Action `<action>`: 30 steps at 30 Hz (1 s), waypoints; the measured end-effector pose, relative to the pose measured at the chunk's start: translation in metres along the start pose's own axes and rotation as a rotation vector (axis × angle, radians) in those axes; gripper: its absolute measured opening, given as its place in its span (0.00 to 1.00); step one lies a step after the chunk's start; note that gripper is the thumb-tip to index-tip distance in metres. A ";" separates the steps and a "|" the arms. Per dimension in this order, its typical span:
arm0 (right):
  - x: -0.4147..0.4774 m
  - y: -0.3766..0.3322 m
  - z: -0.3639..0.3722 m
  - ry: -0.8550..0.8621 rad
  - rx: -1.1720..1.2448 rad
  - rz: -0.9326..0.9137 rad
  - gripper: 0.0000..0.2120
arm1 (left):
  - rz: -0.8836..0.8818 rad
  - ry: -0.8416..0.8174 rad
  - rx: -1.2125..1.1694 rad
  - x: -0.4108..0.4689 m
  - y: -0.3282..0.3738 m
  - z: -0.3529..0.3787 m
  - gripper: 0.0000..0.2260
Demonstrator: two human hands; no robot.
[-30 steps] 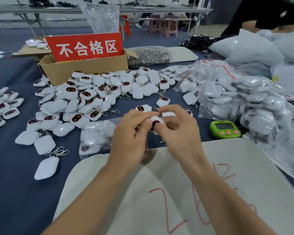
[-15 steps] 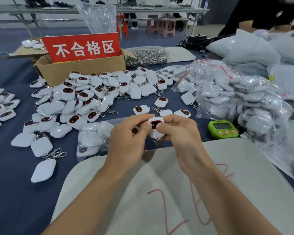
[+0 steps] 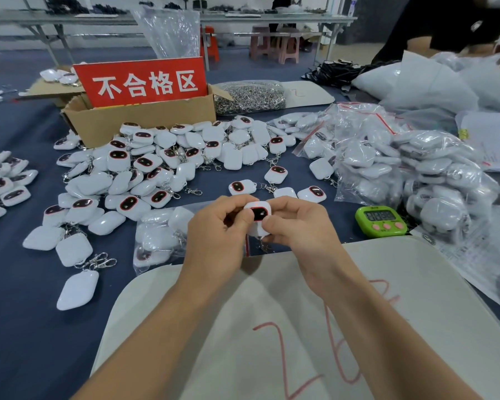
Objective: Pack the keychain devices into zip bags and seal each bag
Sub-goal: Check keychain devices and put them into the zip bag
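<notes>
A small white keychain device with a dark, red-rimmed screen (image 3: 259,215) is held between both hands above the far edge of a pale rounded board marked with red strokes (image 3: 272,327). It is pinched from its left by the curled thumb and fingers of the left hand (image 3: 217,235) and from its right by those of the right hand (image 3: 298,226), its screen turned up toward the camera. Whether a bag is already around it cannot be told. Just left of the hands, a clear zip bag holding several white devices (image 3: 159,235) lies on the dark blue bench (image 3: 26,327). A large heap of loose white keychain devices (image 3: 156,168) is spread beyond it, in front of a cardboard box bearing a red sign (image 3: 145,119). To the right, a green digital timer (image 3: 381,221) is seen near a mound of filled clear bags (image 3: 401,168).
</notes>
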State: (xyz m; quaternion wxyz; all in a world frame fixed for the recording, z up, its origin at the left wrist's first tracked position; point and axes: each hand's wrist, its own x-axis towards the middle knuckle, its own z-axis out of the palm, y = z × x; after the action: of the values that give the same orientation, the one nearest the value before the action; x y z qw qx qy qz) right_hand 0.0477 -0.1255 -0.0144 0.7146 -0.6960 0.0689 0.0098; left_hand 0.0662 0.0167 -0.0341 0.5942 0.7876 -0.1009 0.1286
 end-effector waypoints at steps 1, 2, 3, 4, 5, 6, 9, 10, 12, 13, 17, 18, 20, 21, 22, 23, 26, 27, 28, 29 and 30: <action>0.000 0.000 0.000 -0.005 -0.020 0.000 0.12 | -0.003 0.001 0.003 0.001 0.000 0.000 0.12; -0.001 0.000 0.001 -0.009 -0.030 -0.003 0.13 | -0.008 0.002 0.006 0.001 -0.001 -0.001 0.13; -0.001 0.001 0.001 -0.012 -0.033 -0.009 0.12 | -0.013 0.002 0.010 0.002 -0.001 -0.001 0.13; -0.002 0.001 0.001 -0.014 -0.032 -0.015 0.12 | -0.017 0.003 0.013 0.002 -0.001 0.000 0.12; -0.002 0.001 0.001 -0.012 -0.029 -0.020 0.13 | -0.020 0.005 0.013 0.002 -0.002 0.000 0.11; -0.003 0.002 0.001 -0.005 -0.025 -0.022 0.13 | -0.022 0.005 0.012 0.001 -0.002 0.001 0.10; 0.000 0.004 0.001 0.011 -0.026 -0.028 0.13 | -0.028 0.008 0.014 0.001 -0.001 0.001 0.12; 0.000 0.004 0.001 0.012 -0.027 -0.029 0.13 | -0.030 0.009 0.015 0.000 -0.001 0.001 0.12; 0.001 0.005 0.001 0.018 -0.024 -0.035 0.14 | -0.033 0.006 0.009 0.000 0.000 0.001 0.11; 0.001 0.005 0.001 0.022 -0.021 -0.040 0.15 | -0.032 0.002 0.006 0.000 0.000 0.001 0.10; 0.001 0.005 -0.001 0.019 -0.033 -0.058 0.16 | -0.008 -0.012 0.034 -0.001 0.000 0.001 0.09; 0.001 0.005 -0.002 0.019 -0.047 -0.067 0.15 | 0.007 -0.004 0.039 -0.002 0.000 0.001 0.10; 0.002 0.005 -0.003 0.047 -0.062 -0.114 0.13 | 0.042 0.022 0.054 -0.004 0.003 0.001 0.10; 0.003 0.005 -0.004 0.074 -0.058 -0.153 0.13 | 0.052 0.031 0.054 -0.005 0.004 0.000 0.11; 0.004 0.005 -0.006 0.106 -0.054 -0.195 0.14 | 0.054 0.035 0.053 -0.005 0.005 0.000 0.13; 0.005 0.004 -0.009 0.138 -0.057 -0.236 0.15 | 0.046 0.037 0.064 -0.006 0.004 -0.001 0.16; 0.007 0.006 -0.015 0.202 -0.177 -0.350 0.13 | 0.004 0.071 0.131 -0.009 0.000 0.001 0.18; 0.007 0.006 -0.014 0.216 -0.240 -0.391 0.13 | 0.007 0.096 0.146 -0.010 0.000 0.001 0.18; 0.006 0.008 -0.014 0.226 -0.287 -0.430 0.12 | 0.024 0.117 0.150 -0.011 0.000 0.001 0.18; 0.006 0.009 -0.013 0.233 -0.311 -0.460 0.12 | 0.045 0.129 0.147 -0.012 -0.001 0.001 0.17; 0.006 0.009 -0.013 0.237 -0.316 -0.478 0.12 | 0.055 0.133 0.134 -0.013 -0.001 0.001 0.16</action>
State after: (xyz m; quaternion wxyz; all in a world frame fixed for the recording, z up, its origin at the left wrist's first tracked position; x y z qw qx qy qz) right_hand 0.0519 -0.1388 -0.0244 0.5664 -0.7914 -0.0163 -0.2293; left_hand 0.0547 0.0157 -0.0391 0.5417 0.8122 -0.0741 0.2035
